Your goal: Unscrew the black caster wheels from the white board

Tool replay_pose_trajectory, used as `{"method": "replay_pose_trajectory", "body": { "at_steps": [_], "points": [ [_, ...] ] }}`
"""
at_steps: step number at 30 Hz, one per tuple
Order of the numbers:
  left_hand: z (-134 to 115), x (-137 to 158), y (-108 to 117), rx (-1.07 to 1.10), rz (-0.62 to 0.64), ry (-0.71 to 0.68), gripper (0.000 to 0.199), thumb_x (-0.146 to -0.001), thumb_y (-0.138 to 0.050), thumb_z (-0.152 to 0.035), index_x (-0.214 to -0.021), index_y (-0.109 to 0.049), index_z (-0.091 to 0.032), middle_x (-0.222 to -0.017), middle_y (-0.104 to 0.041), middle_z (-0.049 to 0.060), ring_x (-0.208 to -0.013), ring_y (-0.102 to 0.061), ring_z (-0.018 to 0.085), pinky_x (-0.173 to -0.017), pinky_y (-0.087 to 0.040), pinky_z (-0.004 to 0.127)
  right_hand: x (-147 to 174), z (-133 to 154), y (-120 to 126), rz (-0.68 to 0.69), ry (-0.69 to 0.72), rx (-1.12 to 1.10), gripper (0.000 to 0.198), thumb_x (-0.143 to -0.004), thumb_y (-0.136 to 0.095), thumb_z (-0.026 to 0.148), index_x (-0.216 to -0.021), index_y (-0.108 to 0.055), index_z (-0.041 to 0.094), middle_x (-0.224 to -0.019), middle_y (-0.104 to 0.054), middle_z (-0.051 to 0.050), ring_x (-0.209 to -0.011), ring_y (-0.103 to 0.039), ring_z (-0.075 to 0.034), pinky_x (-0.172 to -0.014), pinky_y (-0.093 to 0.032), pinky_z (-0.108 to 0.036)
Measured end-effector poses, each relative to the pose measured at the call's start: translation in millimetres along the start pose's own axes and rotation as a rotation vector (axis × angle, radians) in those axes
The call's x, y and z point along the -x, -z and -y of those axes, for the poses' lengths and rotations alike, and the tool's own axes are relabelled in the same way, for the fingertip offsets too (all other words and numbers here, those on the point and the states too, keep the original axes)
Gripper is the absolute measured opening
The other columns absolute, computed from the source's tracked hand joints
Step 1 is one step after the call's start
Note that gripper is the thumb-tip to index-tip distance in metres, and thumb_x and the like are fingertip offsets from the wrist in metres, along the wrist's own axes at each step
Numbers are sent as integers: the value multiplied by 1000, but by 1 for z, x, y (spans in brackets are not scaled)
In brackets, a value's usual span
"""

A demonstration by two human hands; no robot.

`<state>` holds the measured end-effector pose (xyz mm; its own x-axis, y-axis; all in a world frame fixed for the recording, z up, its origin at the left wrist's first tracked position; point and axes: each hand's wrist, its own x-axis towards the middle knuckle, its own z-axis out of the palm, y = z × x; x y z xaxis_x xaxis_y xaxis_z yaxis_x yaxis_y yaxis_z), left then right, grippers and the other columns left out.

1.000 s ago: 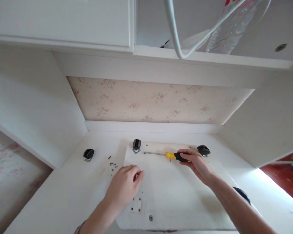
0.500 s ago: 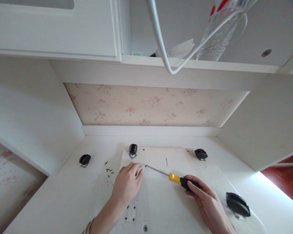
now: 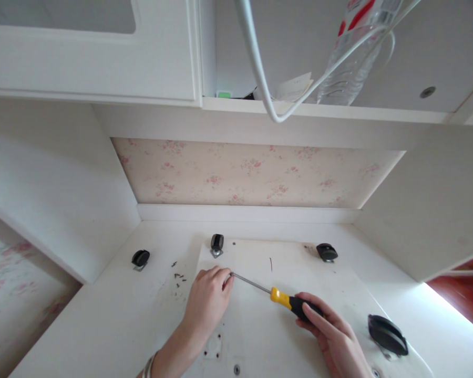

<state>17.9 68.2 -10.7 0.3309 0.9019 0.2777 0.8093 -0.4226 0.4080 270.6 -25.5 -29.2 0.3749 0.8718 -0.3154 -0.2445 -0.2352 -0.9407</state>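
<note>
My right hand [image 3: 333, 331] is wrapped round the black grip of a yellow-and-black screwdriver [image 3: 279, 297], its thin shaft pointing left. At the shaft's tip, the thumb and fingers of my left hand [image 3: 209, 295] are pinched together; whatever small piece they hold there is hidden. Both hands are over a white panel [image 3: 268, 331] lying on a white surface. One black caster wheel [image 3: 217, 242] with a metal plate stands at the panel's far left corner, just beyond my left hand. Another caster [image 3: 327, 252] is at its far right corner, and a larger-looking one [image 3: 387, 335] is near my right hand.
Several dark screws [image 3: 178, 277] lie loose left of my left hand. A separate caster [image 3: 140, 259] sits farther left. Overhead, a white cable [image 3: 256, 58] hangs from a shelf [image 3: 236, 105] holding a plastic bottle [image 3: 349, 68]. White side walls [image 3: 43, 194] flank the surface.
My left thumb and fingers have closed at the screwdriver's tip, where they were apart from it before. The screwdriver's tip has shifted slightly left and down. The view has tilted slightly.
</note>
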Motion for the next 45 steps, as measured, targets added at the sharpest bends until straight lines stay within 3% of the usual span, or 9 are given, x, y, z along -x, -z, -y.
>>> {"method": "replay_pose_trajectory", "body": {
  "at_steps": [8, 11, 16, 21, 28, 35, 38, 41, 45],
  "points": [
    [12, 4, 13, -47, -67, -12, 23, -96, -49, -23, -91, -71, -24, -83, -71, 3, -75, -64, 21, -73, -47, 33, 6, 5, -5, -65, -7, -23, 51, -57, -85, 56, -94, -79, 20, -111, -70, -8, -101, -63, -28, -76, -56, -25],
    [47, 17, 21, 33, -136, 61, 25, -96, -49, -32, -97, -74, -25, -85, -73, 3, -73, -66, 20, -71, -49, 31, 6, 3, -2, -57, 3, -46, 49, -58, -85, 55, -93, -79, 22, -110, -71, -7, -104, -62, -28, -76, -56, -24],
    [129, 51, 12, 110, -165, 344, 28, -90, -54, -45, -95, -76, -28, -97, -76, -1, -84, -71, 21, -75, -53, 29, 1, -3, 3, -79, -24, -75, 49, -55, -87, 53, -93, -80, 22, -109, -72, -6, -98, -64, -26, -73, -56, -21],
    [157, 62, -9, 54, -39, 419, 31, -90, -48, -40, -99, -76, -28, -102, -77, 0, -89, -72, 24, -80, -54, 33, -1, -4, 3, -102, -11, -101, 50, -54, -88, 52, -93, -79, 22, -112, -72, -6, -105, -63, -28, -76, -57, -23],
    [143, 45, -8, 53, -27, 415, 32, -89, -50, -34, -109, -73, -24, -94, -77, 3, -80, -71, 22, -71, -53, 31, -4, -21, 19, -77, -42, -68, 54, -59, -87, 49, -105, -76, 25, -111, -73, -5, -93, -71, -26, -75, -57, -20],
    [71, 20, 18, 44, -108, 204, 31, -95, -48, -40, -99, -74, -24, -93, -72, 4, -80, -67, 19, -75, -49, 29, 1, -13, 6, -139, 33, -63, 53, -54, -88, 48, -102, -78, 27, -105, -74, -6, -104, -68, -38, -80, -62, -36],
    [51, -4, 16, -27, -63, 190, 27, -95, -51, -35, -102, -74, -24, -98, -72, 5, -85, -68, 20, -77, -48, 29, 0, -14, 7, -108, 30, -93, 52, -58, -87, 51, -103, -77, 26, -109, -73, -5, -114, -64, -34, -87, -58, -28],
    [46, -25, 7, -55, -58, 206, 25, -94, -52, -32, -98, -76, -25, -95, -72, 4, -84, -69, 21, -73, -47, 28, 0, -19, 12, -78, 8, -95, 57, -63, -84, 54, -108, -74, 22, -115, -71, -6, -115, -63, -30, -90, -53, -21],
    [45, -39, -2, -85, -61, 259, 24, -92, -56, -36, -92, -77, -25, -91, -72, 5, -80, -69, 20, -65, -43, 26, -1, -25, 17, -48, 37, -58, 58, -66, -83, 54, -112, -72, 21, -122, -67, -6, -110, -65, -29, -90, -55, -23]
  ]
}}
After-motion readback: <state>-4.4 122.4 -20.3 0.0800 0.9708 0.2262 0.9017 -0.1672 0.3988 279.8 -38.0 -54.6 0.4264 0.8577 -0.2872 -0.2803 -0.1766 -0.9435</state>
